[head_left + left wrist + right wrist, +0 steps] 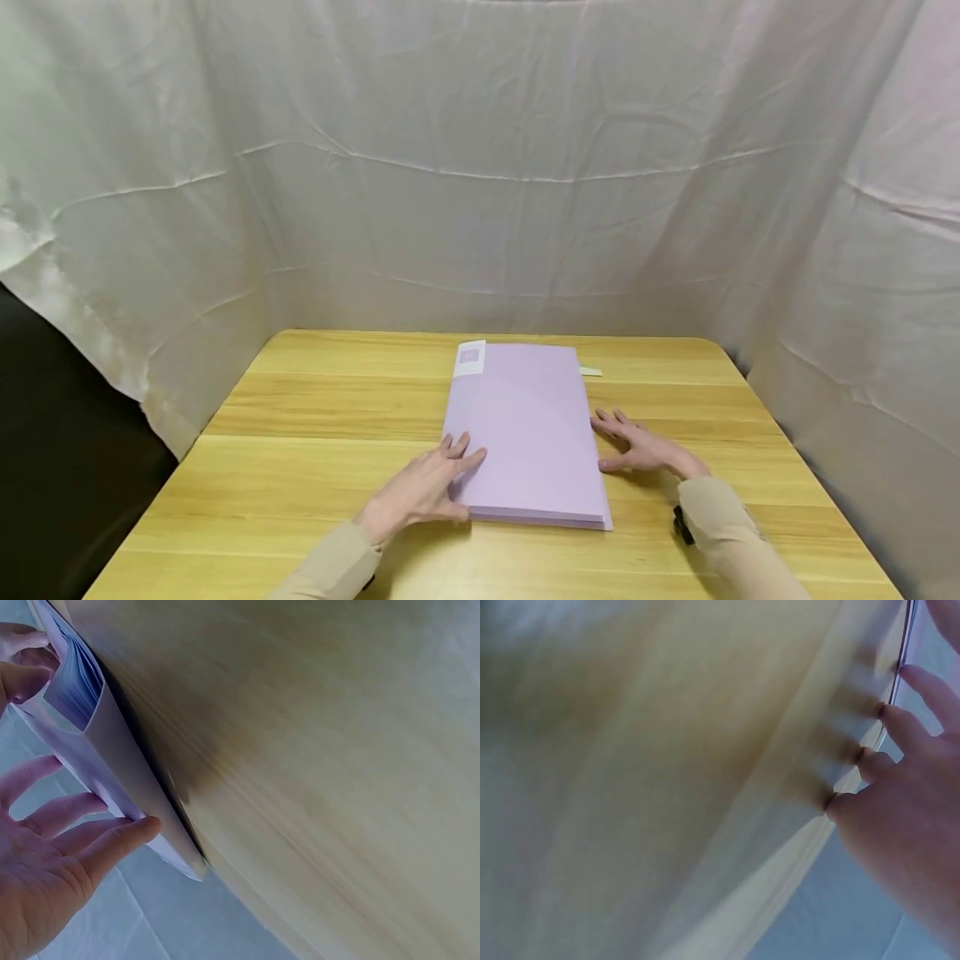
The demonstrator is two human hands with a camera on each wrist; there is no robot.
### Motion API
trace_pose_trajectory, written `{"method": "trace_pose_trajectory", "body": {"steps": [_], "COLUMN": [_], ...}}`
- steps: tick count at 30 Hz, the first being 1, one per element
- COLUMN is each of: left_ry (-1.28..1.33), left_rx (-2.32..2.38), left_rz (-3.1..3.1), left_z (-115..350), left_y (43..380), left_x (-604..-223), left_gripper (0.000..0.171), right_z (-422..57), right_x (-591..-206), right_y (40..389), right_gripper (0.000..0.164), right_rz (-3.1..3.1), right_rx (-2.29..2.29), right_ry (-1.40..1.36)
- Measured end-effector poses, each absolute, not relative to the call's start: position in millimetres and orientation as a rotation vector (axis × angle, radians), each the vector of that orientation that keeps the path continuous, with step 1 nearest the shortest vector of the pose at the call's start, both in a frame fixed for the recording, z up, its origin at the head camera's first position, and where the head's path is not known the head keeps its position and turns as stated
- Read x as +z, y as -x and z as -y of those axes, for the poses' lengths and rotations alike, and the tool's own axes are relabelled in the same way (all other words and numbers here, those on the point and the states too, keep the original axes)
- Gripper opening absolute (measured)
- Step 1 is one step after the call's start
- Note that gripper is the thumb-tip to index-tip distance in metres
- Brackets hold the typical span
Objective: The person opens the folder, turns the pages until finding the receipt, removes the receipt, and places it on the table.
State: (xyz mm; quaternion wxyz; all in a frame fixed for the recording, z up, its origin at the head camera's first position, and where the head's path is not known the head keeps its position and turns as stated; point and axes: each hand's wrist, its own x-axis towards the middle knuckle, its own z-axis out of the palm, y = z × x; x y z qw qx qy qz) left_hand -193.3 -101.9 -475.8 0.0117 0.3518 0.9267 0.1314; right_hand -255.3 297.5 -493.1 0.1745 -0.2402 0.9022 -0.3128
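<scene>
A lilac display folder [525, 425] lies closed on the wooden table, its spine along the left side. A white label [470, 358] marks its upper left corner. My left hand [420, 490] rests on the spine edge, fingers spread over the cover and thumb by the near corner. In the left wrist view, pages [79, 686] show inside the folder's near end, and the left fingers [67, 814] lie along the spine side. Along the opposite edge, my right hand [643, 448] touches the folder with fingers spread, fingertips down at the tabletop in the right wrist view.
A pale green tab [591, 372] sticks out past the folder's upper right edge. The wooden table [315, 467] has rounded far corners. Grey-white curtains [480, 208] hang behind it and at both sides, with a dark area [67, 450] at the lower left.
</scene>
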Motion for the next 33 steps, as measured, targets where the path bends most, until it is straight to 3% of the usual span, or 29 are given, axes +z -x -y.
{"method": "trace_pose_trajectory", "body": {"steps": [33], "left_ry": [-0.787], "left_rx": [0.576], "left_rz": [-3.226], "left_z": [84.3], "left_y": [176.0], "left_x": [-475.7], "left_gripper": [0.112], "right_z": [-288.7], "right_x": [-492.5], "right_y": [252.0], "right_gripper": [0.083], "right_rz": [-2.61], "right_rx": [-0.801], "right_ry": [0.642]}}
